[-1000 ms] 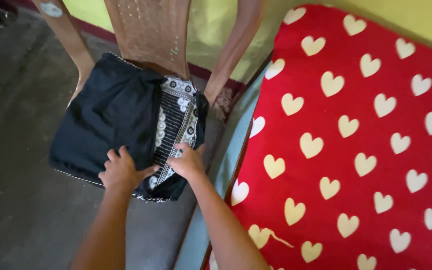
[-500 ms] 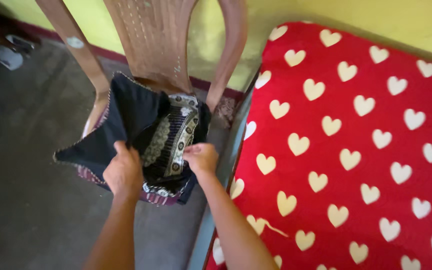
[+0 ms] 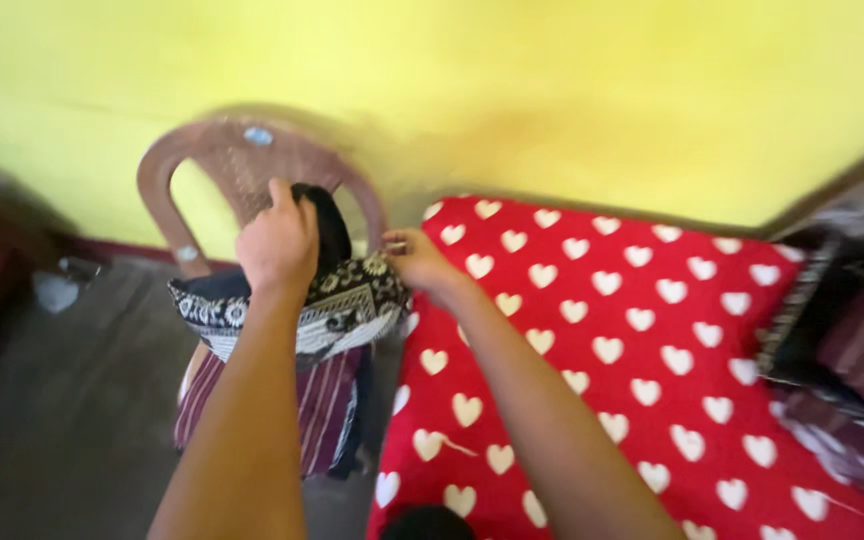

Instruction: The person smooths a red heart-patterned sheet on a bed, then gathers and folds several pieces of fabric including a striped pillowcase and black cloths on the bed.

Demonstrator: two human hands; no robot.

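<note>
I read the frame as follows: the left hand (image 3: pixel 277 243), left of centre in the upper half, is closed in a fist around the dark top fold of the cloth (image 3: pixel 337 300), a black piece with a white-and-black patterned border. The right hand (image 3: pixel 414 258), just right of it, pinches the border's right edge between thumb and fingertips; motion blur prevents a finer reading of the fingers. The cloth hangs between both hands, raised in front of the back of the chair (image 3: pixel 207 150) and above the seat, and I cannot tell whether its lower edge touches anything beneath. A striped maroon cloth (image 3: pixel 322 405) hangs below it, over the seat front. The bed (image 3: pixel 632 350), with a red cover printed with pale hearts, fills the lower right of the frame and lies just beside the chair. My judgement of progress: the lift is done, since both hands carry the cloth off the seat; it is not laid down anywhere, and the striped cloth on the chair is not handled.
</note>
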